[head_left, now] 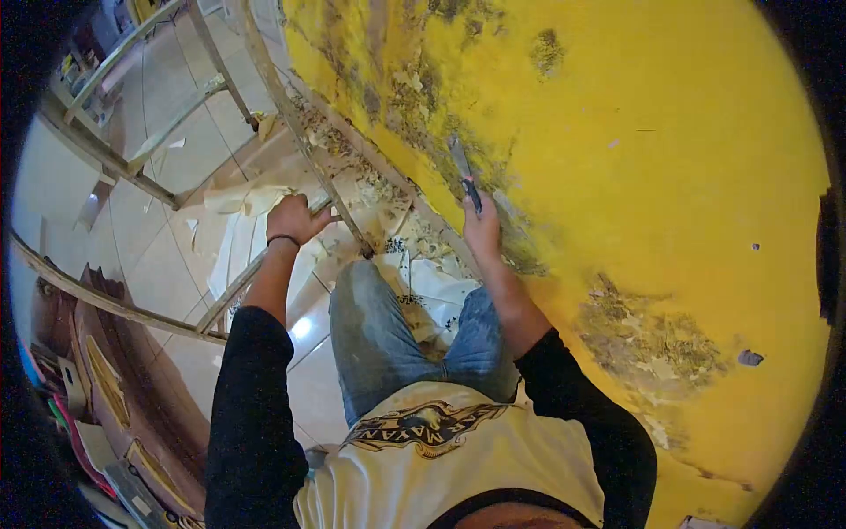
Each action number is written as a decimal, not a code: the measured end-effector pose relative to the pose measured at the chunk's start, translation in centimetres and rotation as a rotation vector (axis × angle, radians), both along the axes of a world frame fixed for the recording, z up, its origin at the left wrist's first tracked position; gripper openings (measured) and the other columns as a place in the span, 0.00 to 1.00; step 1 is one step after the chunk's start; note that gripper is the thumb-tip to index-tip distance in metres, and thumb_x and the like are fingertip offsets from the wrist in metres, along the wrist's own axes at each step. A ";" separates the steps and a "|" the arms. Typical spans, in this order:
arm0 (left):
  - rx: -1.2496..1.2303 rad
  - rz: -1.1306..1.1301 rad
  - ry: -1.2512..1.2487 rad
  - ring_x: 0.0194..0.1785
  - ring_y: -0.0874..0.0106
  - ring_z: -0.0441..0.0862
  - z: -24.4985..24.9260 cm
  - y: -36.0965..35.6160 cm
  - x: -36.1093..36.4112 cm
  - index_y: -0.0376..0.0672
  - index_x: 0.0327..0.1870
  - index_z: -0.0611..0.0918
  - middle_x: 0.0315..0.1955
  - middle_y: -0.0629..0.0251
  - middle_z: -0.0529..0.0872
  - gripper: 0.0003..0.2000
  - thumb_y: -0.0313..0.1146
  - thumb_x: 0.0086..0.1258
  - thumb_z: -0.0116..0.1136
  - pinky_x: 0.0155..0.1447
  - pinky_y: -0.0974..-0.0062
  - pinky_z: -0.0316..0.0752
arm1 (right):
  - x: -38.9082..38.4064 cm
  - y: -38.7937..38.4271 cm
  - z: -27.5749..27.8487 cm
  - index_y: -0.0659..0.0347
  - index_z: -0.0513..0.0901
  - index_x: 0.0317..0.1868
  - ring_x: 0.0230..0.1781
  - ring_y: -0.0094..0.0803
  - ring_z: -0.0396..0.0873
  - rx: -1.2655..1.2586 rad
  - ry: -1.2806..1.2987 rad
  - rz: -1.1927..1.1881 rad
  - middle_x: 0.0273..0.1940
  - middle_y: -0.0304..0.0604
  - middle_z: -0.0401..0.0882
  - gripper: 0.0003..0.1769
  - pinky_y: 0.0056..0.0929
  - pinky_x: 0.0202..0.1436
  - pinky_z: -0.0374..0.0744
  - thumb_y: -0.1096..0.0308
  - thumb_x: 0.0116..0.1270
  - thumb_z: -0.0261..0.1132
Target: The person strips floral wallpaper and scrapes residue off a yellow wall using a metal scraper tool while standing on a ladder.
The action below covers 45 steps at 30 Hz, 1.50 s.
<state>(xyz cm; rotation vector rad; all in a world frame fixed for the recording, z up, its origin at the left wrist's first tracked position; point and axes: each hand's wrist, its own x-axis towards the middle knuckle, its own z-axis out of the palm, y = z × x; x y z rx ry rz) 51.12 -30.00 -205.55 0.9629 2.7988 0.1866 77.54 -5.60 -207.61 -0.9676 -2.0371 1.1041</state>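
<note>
My right hand [482,233] is closed around the dark handle of a putty knife [460,160]. The knife's metal blade points up along the yellow wall [687,176] and overlaps a dark, flaking patch [423,106] where the paint has come away. My left hand [298,220] is wrapped around a rung of a wooden ladder [231,298], near the rail that runs down by my knee. My legs, in worn jeans [374,326], are bent below, between the ladder and the wall.
Paint flakes and dirt lie along the wall's foot [379,189]. Pale sheets [242,242] cover part of the tiled floor [167,256]. Another peeling patch [652,339] marks the wall at right. Brown carved furniture [115,388] with stacked items stands at lower left.
</note>
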 end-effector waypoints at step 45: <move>0.106 0.019 -0.063 0.41 0.52 0.85 0.1 -0.4 -0.1 0.36 0.37 0.85 0.37 0.46 0.86 0.32 0.64 0.55 0.56 0.46 0.54 0.80 | -12.6 0.4 -5.3 0.67 0.79 0.48 0.37 0.35 0.76 0.050 0.066 -0.034 0.37 0.46 0.79 0.13 0.35 0.44 0.74 0.65 0.72 0.60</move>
